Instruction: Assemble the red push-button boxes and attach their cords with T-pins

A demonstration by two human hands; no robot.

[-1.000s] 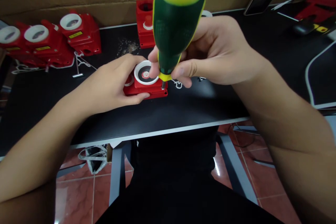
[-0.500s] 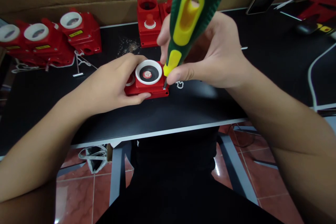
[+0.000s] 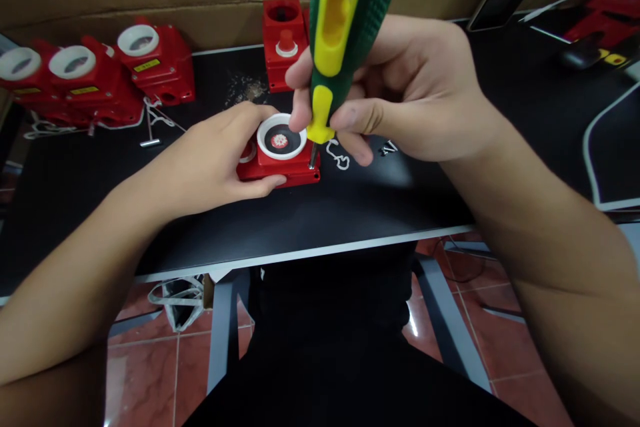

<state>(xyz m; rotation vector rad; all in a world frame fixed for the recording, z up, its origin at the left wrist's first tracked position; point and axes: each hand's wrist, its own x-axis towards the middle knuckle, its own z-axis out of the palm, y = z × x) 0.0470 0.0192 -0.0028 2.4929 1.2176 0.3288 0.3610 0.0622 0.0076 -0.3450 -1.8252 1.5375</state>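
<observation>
My left hand [image 3: 220, 157] is wrapped round the left part of a red housing [image 3: 293, 168] lying on the black table. The housing carries a raised white ring [image 3: 263, 147] with a dark centre and a small red and white patch in it. My right hand [image 3: 395, 90] grips a screwdriver [image 3: 334, 27] with a green and yellow handle, thumb on one side and fingertips on the other. The tool stands nearly upright, its tip at a screw by the housing's front right corner. Just right of the housing lies a white cord [image 3: 340, 161], and beyond it a few loose screws [image 3: 388, 147].
Several red units with white rings [image 3: 155, 63] stand at the back left, with cords and a small metal rod [image 3: 149, 143]. Another red unit with a red button [image 3: 280, 67] stands behind my hands. Cardboard [image 3: 215, 7] lines the back. A white cable [image 3: 590, 160] lies at the right.
The screwdriver's handle has swung left and stands more upright. My right fingers have shifted and loosened around it, uncovering the loose screws. My left hand and the housing have hardly moved.
</observation>
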